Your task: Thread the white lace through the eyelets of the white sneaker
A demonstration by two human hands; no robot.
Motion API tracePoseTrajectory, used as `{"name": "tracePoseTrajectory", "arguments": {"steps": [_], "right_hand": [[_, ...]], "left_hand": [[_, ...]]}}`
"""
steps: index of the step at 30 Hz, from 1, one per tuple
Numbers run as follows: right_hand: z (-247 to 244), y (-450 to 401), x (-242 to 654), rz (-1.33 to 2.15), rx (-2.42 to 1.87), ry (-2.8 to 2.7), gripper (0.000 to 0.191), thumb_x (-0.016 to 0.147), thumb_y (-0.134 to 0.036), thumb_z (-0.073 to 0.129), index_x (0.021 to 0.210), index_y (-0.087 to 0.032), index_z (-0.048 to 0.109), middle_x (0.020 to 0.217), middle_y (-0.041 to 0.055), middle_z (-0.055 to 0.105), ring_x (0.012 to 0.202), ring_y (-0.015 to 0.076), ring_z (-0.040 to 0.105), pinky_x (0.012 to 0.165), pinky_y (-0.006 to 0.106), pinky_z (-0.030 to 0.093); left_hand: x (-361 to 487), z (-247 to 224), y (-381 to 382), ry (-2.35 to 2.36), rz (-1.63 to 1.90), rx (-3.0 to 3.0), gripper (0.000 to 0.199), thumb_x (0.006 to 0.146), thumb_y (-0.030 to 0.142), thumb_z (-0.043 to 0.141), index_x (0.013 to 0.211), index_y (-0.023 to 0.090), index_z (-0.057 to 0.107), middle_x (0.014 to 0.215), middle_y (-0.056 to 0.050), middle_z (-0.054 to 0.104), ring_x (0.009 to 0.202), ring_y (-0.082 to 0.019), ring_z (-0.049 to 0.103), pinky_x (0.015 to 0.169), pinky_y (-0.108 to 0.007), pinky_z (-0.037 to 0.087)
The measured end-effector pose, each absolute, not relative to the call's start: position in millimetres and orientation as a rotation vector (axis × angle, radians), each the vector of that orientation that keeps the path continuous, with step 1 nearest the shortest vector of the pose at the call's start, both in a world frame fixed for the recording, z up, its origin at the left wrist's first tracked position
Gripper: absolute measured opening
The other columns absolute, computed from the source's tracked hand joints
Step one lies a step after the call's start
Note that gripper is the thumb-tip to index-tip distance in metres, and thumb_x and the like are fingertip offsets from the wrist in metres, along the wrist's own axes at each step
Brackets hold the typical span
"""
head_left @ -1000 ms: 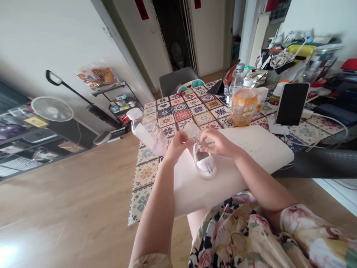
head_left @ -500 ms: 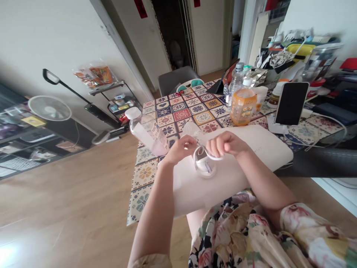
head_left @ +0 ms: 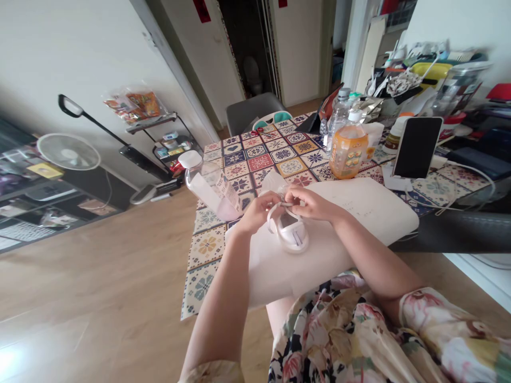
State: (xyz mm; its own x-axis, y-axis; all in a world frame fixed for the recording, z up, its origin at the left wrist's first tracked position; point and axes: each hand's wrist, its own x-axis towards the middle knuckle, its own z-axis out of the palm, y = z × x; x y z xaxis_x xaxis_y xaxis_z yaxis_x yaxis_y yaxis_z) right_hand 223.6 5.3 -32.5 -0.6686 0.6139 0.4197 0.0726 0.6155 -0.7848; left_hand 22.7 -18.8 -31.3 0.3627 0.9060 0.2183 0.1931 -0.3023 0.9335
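A white shoe [head_left: 294, 238] stands on a white sheet [head_left: 275, 271], its heel towards me and its toe hidden behind my hands. My left hand [head_left: 259, 211] is at the shoe's left side, fingers pinched on a white shoelace [head_left: 272, 215]. From the right, my right hand [head_left: 313, 204] also pinches the lace, and the fingertips of both hands nearly meet over the front of the shoe. A lace loop hangs down on the left of the opening. The exact shape of the lace between the fingers is hidden.
A large clear bottle with a white cap [head_left: 213, 186] stands left of my hands. Beyond the sheet are an orange-labelled bottle [head_left: 348, 150] and a phone on a stand [head_left: 418, 148]. Scissors [head_left: 261, 132] lie on the patterned tablecloth [head_left: 207, 247].
My right hand has moved left and slightly up, closing in on my left hand over the shoe. The lace it held out to the right is now drawn in between both hands.
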Motion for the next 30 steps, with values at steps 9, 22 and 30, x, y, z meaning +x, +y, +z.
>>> {"name": "tracePoseTrajectory", "arguments": {"steps": [9,22,30], "right_hand": [[-30.7,3.6,230.6,1.376,-0.236,-1.626,0.042,0.081,-0.058,0.065,0.068,-0.019,0.056,0.070,0.0002,0.053,0.069,0.0149,0.052,0.069,0.032,0.045],[-35.1,38.4,254.6,1.186,-0.451,-0.914,0.027,0.086,-0.055,0.061,0.089,-0.028,0.062,0.054,-0.0083,0.039,0.040,0.0069,0.024,0.039,0.022,0.030],[-37.7,6.4,215.6,0.924,-0.674,-1.490,0.024,0.081,-0.042,0.069,0.073,-0.019,0.064,0.058,-0.0027,0.057,0.050,0.0096,0.048,0.048,0.023,0.037]], "left_hand": [[14.9,-34.3,-18.2,0.824,1.179,1.460,0.046,0.062,0.061,0.078,0.059,0.017,0.064,0.075,-0.004,0.056,0.075,-0.016,0.052,0.072,-0.032,0.045],[2.9,-29.2,-21.9,0.739,1.782,1.261,0.049,0.061,0.069,0.075,0.066,0.025,0.055,0.064,0.003,0.028,0.053,-0.009,0.028,0.053,-0.026,0.039],[33.1,-32.6,-23.4,0.878,1.257,1.308,0.049,0.054,0.043,0.088,0.091,0.019,0.069,0.060,0.003,0.059,0.048,-0.008,0.050,0.045,-0.021,0.037]]}}
